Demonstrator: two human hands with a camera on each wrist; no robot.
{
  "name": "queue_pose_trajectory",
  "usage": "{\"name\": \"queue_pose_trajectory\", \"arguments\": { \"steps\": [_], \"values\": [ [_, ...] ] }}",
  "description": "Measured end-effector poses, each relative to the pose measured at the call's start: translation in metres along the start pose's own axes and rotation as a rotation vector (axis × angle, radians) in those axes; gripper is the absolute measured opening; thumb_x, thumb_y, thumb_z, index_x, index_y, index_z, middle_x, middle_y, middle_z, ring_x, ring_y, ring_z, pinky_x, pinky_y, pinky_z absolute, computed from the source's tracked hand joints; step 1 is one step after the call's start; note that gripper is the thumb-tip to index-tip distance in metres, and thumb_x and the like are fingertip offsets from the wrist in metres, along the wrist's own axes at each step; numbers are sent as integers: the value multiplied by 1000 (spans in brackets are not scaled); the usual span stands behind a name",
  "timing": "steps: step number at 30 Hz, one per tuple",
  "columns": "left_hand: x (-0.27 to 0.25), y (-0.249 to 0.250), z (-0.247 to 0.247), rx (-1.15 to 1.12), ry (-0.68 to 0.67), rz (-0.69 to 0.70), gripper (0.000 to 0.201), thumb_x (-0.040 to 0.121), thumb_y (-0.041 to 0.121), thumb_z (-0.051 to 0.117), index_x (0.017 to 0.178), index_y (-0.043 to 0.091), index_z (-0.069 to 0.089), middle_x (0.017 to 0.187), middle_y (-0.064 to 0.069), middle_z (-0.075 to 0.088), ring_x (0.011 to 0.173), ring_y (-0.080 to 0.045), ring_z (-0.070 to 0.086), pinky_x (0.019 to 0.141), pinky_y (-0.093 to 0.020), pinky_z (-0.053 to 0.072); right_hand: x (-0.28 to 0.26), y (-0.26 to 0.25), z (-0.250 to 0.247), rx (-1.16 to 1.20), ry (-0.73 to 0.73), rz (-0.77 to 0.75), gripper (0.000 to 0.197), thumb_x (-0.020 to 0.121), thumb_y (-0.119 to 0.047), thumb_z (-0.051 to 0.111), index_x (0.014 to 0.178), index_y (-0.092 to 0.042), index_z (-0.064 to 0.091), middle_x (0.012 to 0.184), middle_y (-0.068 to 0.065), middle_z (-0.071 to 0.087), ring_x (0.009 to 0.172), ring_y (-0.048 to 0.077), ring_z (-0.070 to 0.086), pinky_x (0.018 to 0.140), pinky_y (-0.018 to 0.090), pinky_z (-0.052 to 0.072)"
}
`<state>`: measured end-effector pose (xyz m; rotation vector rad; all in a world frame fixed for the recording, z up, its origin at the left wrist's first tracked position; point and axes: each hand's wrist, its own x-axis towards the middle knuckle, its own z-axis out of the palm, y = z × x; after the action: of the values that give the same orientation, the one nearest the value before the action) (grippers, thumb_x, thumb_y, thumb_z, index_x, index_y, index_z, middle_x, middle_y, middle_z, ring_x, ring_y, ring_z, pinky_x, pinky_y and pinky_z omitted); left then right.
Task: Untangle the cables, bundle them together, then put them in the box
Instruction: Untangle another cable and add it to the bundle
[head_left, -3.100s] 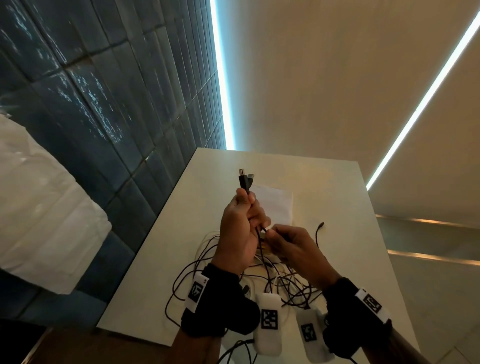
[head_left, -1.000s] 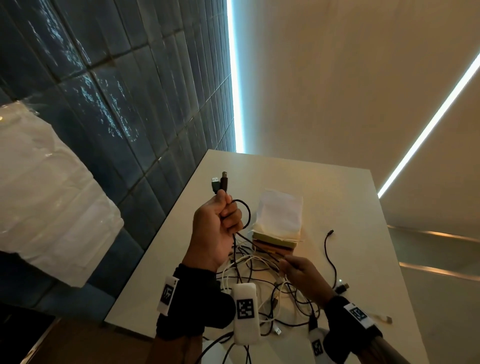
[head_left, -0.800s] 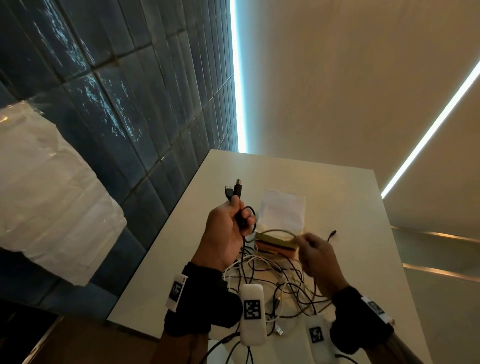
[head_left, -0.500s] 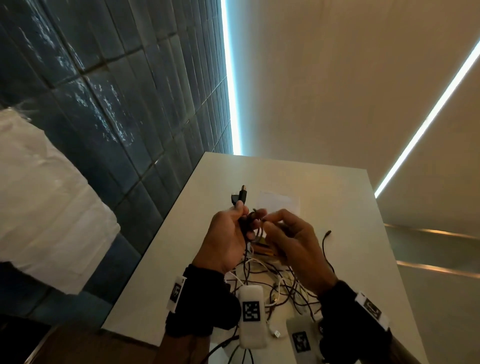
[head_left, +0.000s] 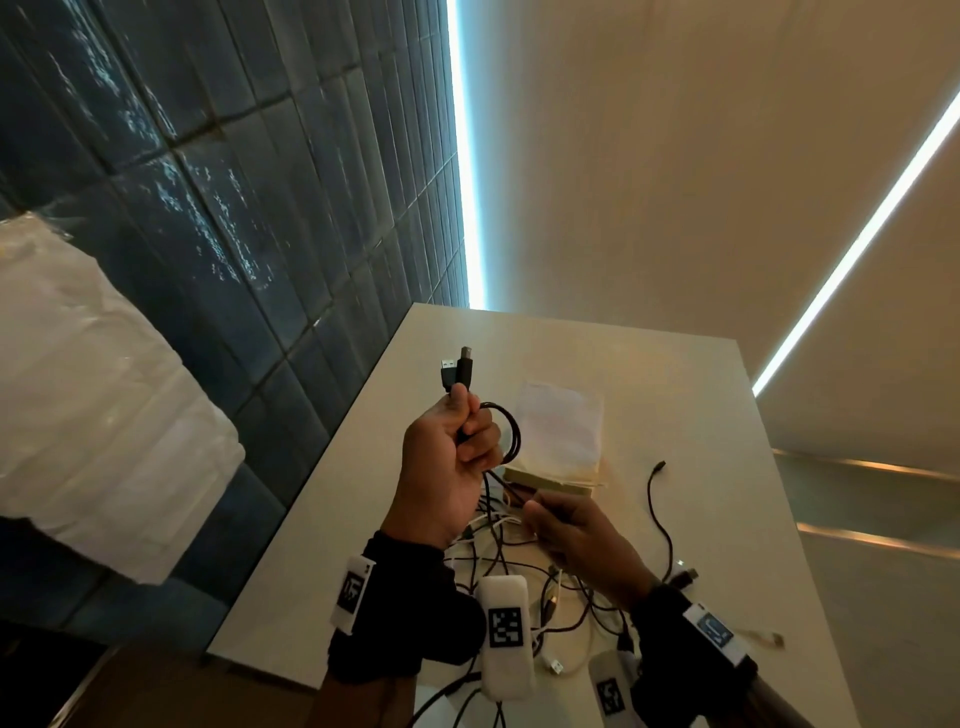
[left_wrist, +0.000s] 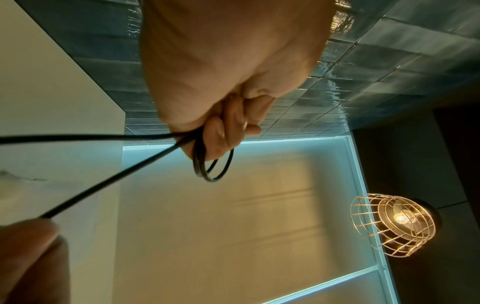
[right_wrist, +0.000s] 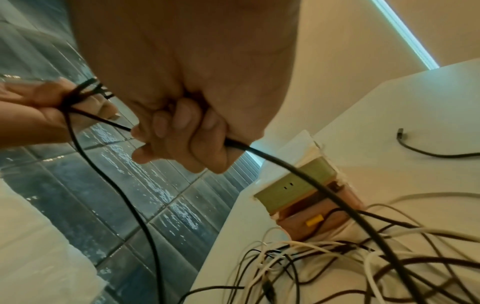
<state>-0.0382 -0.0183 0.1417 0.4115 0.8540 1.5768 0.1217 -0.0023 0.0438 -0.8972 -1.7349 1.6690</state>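
Note:
My left hand (head_left: 470, 431) is raised above the table and grips a black cable (head_left: 511, 436). A small loop of it hangs by the fingers (left_wrist: 213, 170), and its two plugs (head_left: 457, 371) stick up out of the fist. Lower and to the right, my right hand (head_left: 540, 512) holds the same black cable (right_wrist: 311, 181) in a fist, with the cable stretched between the hands. Under the hands lies a tangle of black and white cables (head_left: 519, 571). The box (head_left: 550, 480), green and brown (right_wrist: 298, 193), sits just beyond it with white paper (head_left: 561, 431) on top.
A loose black cable (head_left: 657, 499) lies on the white table (head_left: 649, 374) right of the box. A dark tiled wall (head_left: 234, 208) runs along the table's left edge. A white plastic-wrapped bundle (head_left: 78, 389) sits far left. Small plugs (head_left: 685, 577) lie near my right wrist.
My right hand was up against the left hand half a second ago and has dropped towards the table along the cable. A loop of cable now shows at the left hand.

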Motion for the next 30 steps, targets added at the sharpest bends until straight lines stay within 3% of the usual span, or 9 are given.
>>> {"name": "queue_pose_trajectory", "arguments": {
  "steps": [4,8,12,15,17,19,22,26,30],
  "values": [
    [-3,-4,0,45,17,6,31,103,24,34,77,12,48,57,5,33,44,-6,24,47,-22,21,3,9,-1,-28,16,11,26,101,-12,47,78,-1,55,50,-14,48,46,-1,36,47,13,30],
    [-3,5,0,30,17,57,33,103,23,33,76,12,47,56,5,31,43,-6,25,44,-20,23,3,38,-9,-72,79,56,28,101,-12,46,74,-12,53,57,-11,48,49,1,36,49,17,30],
    [-4,10,-5,28,24,86,33,103,22,33,75,12,47,53,6,31,42,-6,26,42,-20,24,2,67,-15,-56,133,122,37,101,-13,46,66,-24,53,63,5,40,49,9,35,45,23,28],
    [-6,6,-6,56,31,86,33,103,23,33,75,12,46,53,6,31,42,-5,25,44,-21,22,8,79,-18,-138,199,131,39,100,-14,48,65,-28,55,63,-2,47,54,9,40,50,25,35],
    [-6,3,-6,103,39,89,33,104,22,33,75,11,46,52,7,32,41,-5,25,45,-22,20,16,79,-21,-239,283,133,33,97,-15,52,66,-24,57,63,-6,55,58,9,46,58,31,39],
    [-5,2,-4,164,61,97,33,104,22,33,76,11,46,51,7,33,40,-4,25,44,-22,20,23,66,-24,-232,400,145,27,95,-17,56,68,-19,61,60,-5,59,57,11,49,58,31,39],
    [-3,3,-4,207,118,102,33,104,21,32,76,11,46,52,7,37,40,-5,28,43,-21,22,28,20,-23,-17,495,47,17,93,-13,60,77,-9,65,56,-6,54,49,9,44,50,23,35],
    [-2,-3,0,220,187,51,31,104,20,33,77,12,45,59,0,47,46,-10,38,49,-25,26,25,-46,-8,81,483,-210,11,95,-12,59,86,-6,61,66,9,56,46,11,41,43,22,35],
    [-5,-3,7,199,206,33,29,104,20,34,79,11,46,72,-12,61,58,-18,50,54,-27,32,15,-72,12,35,342,-370,9,94,-10,59,86,-9,60,65,-1,58,49,10,46,43,27,41]
  ]
}}
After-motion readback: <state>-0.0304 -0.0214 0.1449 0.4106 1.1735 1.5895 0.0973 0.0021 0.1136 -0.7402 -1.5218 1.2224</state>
